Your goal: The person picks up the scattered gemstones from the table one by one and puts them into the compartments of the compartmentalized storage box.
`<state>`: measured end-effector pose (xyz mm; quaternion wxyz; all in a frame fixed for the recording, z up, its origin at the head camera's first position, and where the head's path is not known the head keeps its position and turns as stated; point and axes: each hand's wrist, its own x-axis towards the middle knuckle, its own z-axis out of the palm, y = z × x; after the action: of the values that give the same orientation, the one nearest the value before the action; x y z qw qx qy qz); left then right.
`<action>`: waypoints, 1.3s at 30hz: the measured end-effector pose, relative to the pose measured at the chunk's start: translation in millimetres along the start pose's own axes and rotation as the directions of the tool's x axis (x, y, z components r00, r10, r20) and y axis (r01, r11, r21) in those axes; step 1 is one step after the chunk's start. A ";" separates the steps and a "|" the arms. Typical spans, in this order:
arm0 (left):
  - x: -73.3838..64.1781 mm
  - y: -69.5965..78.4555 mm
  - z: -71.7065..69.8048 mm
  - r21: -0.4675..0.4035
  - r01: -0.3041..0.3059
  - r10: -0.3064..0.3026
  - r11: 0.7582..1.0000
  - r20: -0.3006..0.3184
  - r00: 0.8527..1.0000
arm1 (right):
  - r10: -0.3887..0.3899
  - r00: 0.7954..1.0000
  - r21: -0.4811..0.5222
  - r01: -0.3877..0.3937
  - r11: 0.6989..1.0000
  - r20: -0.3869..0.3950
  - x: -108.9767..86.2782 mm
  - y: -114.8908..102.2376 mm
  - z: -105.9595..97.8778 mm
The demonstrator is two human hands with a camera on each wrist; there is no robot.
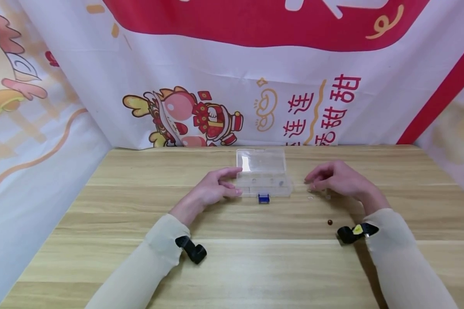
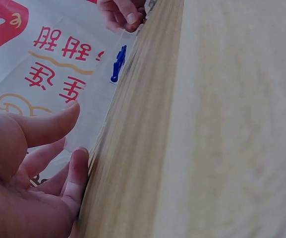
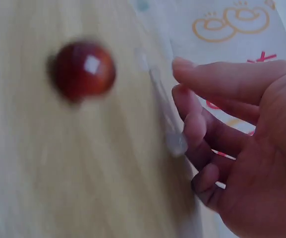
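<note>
A clear plastic box (image 1: 251,189) with compartments stands on the table, its lid (image 1: 261,161) raised at the back and a blue latch (image 1: 264,198) at the front. My left hand (image 1: 212,186) holds the box's left end, index finger toward the hinge and thumb at the front corner. A few small round pieces (image 1: 281,183) show inside. To the right of the box, my right hand (image 1: 338,178) hovers low with bent fingers, thumb and index tips slightly apart. Small clear pieces (image 3: 176,143) lie right by its fingertips. No piece shows between them.
A shiny reddish-brown bead (image 1: 330,222) lies on the wooden table (image 1: 263,266), in front of the right hand. Printed cloth (image 1: 216,64) hangs behind the table's far edge and along both sides. Black wrist cameras (image 1: 193,249) sit on both sleeves.
</note>
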<state>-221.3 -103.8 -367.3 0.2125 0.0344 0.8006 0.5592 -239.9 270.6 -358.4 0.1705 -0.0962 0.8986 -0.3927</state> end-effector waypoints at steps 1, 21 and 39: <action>0.2 0.1 0.0 0.001 0.001 -0.001 1.000 -0.002 1.000 | 0.007 1.000 -0.004 -0.007 1.000 0.006 0.5 2.5 -0.8; -0.5 0.0 0.0 0.011 0.015 -0.015 1.000 -0.006 1.000 | 0.015 0.998 0.023 -0.016 1.000 0.062 3.9 9.1 0.4; -1.0 0.1 0.6 0.016 0.016 -0.016 1.000 -0.005 1.000 | 0.029 0.998 -0.045 -0.027 0.999 0.051 2.5 4.6 2.1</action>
<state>-220.2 -103.5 -367.1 0.2147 0.0281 0.8060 0.5509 -241.6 271.5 -363.6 0.1971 -0.0976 0.9037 -0.3675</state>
